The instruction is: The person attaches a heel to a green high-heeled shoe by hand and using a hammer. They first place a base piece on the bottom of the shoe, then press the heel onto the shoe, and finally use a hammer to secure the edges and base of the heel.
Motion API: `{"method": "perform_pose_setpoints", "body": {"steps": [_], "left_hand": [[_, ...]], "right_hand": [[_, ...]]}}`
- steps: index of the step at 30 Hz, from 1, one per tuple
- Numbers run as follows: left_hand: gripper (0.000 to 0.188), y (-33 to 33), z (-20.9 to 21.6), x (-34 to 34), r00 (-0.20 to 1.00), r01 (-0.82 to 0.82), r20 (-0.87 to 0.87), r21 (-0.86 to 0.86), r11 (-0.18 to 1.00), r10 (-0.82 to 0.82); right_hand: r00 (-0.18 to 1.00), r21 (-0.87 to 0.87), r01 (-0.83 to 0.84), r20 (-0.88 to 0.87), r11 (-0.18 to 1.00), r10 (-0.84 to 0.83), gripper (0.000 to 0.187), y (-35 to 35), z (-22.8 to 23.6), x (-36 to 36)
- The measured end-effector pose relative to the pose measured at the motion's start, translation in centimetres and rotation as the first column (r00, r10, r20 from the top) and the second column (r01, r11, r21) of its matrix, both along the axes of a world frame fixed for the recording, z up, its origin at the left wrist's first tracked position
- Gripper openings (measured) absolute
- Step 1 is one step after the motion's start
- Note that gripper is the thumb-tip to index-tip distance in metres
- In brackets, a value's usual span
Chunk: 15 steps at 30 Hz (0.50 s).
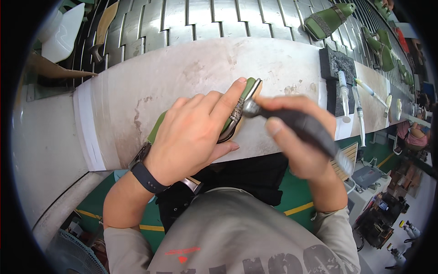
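My left hand (189,132) is wrapped over a green shoe last (156,127) and presses it down on the stained pale work board. A glittery dark strap (237,109) crosses the last, and a sole with a dark, shiny edge (255,86) lies along its right side. In my right hand (301,137) is a hammer (301,125) with a thick dark handle, partly smeared by motion. Its rounded metal head is at the sole's edge by the strap; whether it touches cannot be told. My left palm hides much of the last.
Beyond the board runs a slatted metal conveyor (200,20), bearing another green last (329,21) with a glittery strap. Syringes (344,93) rest on a black block (335,68) at right. At far left are a white curved piece (64,34) and a brown sole-shaped piece (106,23).
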<state>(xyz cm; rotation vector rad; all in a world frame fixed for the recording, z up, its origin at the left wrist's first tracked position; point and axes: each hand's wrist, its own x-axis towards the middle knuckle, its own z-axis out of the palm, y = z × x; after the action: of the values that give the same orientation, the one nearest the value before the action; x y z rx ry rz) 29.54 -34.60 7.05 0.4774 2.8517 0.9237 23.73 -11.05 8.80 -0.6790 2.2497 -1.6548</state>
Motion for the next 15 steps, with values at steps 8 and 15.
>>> {"method": "perform_pose_setpoints", "body": {"steps": [8, 15], "left_hand": [[0.11, -0.4, -0.5, -0.1, 1.0, 0.015, -0.022, 0.058, 0.998, -0.014], [0.114, -1.7, -1.8, 0.1, 0.992, 0.105, -0.075, 0.111, 0.988, -0.097]], "right_hand": [[0.842, 0.116, -0.054, -0.528, 0.992, 0.107, 0.037, -2.0, -0.8, 4.1], [0.748, 0.078, 0.127, -0.662, 0.989, -0.044, 0.037, -5.7, -3.4, 9.3]]}}
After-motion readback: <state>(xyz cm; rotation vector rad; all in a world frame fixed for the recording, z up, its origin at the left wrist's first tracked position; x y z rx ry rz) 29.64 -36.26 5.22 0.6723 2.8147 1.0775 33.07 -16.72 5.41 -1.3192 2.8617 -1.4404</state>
